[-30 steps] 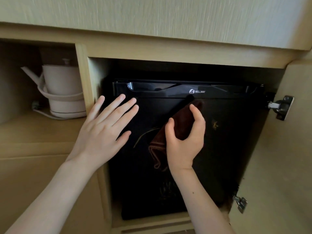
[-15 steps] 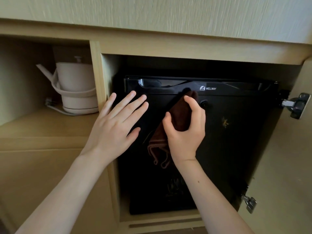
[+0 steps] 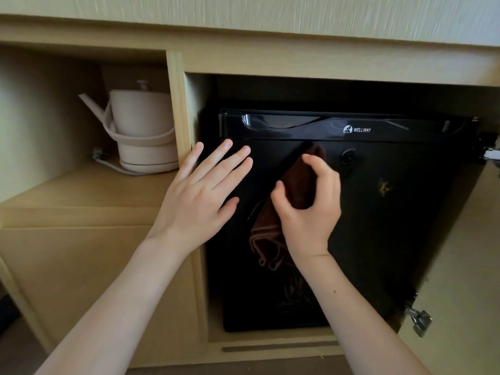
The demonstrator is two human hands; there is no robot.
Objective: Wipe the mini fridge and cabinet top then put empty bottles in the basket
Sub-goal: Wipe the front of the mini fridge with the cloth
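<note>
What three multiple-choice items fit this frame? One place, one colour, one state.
1. Where is the kettle?
A. On the open shelf left of the mini fridge
B. Atop the fridge
C. On the floor

2. What colour is the cloth?
A. White
B. Brown
C. Blue

3. What is the right hand doing?
A. Lying flat, empty
B. Gripping the cloth
C. Out of view

Key: 1 A, it stands on that shelf, left of the fridge; 2 B, dark brown against the black fridge; 3 B, thumb and fingers curl round it.
</note>
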